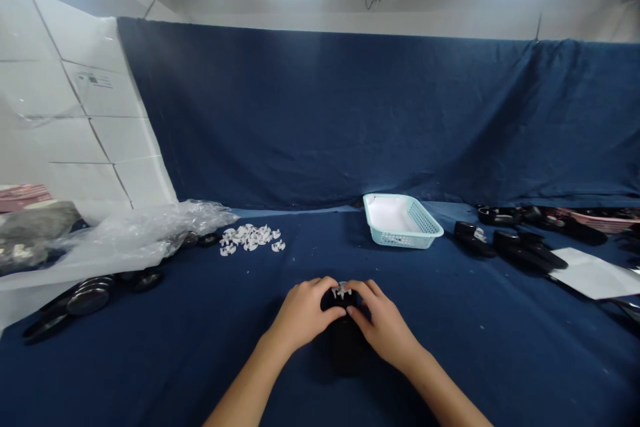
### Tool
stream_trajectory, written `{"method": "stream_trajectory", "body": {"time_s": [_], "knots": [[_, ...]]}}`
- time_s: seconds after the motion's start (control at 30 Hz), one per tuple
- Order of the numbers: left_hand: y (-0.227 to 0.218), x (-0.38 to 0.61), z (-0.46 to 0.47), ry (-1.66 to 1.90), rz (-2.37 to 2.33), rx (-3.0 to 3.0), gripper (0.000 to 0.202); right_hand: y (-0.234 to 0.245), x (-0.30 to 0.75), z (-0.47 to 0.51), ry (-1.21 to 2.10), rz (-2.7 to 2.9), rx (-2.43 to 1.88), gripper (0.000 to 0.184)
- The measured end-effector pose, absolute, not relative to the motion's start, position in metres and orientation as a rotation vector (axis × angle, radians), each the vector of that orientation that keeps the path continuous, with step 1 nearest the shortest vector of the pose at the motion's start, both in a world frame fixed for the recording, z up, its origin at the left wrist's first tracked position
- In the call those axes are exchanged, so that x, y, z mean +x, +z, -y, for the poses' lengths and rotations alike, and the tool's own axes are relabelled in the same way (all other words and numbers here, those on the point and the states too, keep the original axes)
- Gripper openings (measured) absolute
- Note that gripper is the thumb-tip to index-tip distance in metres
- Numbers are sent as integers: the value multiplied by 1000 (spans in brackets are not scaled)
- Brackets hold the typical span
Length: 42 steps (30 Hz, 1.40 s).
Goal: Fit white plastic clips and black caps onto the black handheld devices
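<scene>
Both my hands meet at the front middle of the blue-covered table (240,360). My left hand (303,313) grips the left side of a black plastic part (345,347), thumb in front and fingers at its far end. On the opposite side, my right hand (384,327) pinches the same part, its fingertips touching a small pale plastic piece (342,291) on the top. The lower body of the black part is dark and hard to make out. A pile of similar white plastic pieces (250,237) lies farther back on the left.
A light-blue basket (405,240) with a white lining stands at the back. Black parts (473,240) and a white paper sheet (597,273) lie right. On the left are round-ended black parts (89,298) and clear plastic wrap (135,230). A blue curtain (310,113) hangs behind.
</scene>
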<state>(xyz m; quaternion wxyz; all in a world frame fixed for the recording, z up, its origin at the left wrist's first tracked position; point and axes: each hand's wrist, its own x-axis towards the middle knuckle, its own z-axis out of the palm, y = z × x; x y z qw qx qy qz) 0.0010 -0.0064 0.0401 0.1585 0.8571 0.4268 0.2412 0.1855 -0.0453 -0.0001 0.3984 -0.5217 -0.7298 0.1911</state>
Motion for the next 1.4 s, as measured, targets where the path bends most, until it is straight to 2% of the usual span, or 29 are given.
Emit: {"method": "stream_trajectory", "body": {"time_s": [0.23, 0.43, 0.7, 0.97, 1.4], "knots": [[37, 2, 5, 679, -1219, 2471, 33, -11, 187, 38, 567, 1679, -1343, 64], [37, 2, 5, 680, -1208, 2464, 32, -7, 188, 39, 611, 1702, -1275, 42], [39, 2, 7, 653, -1200, 2476, 29, -4, 188, 40, 617, 1702, -1254, 44], [39, 2, 7, 659, -1199, 2501, 28, 0, 187, 42, 619, 1725, -1262, 38], [34, 2, 5, 662, -1221, 2439, 31, -3, 186, 41, 605, 1732, -1262, 35]]}}
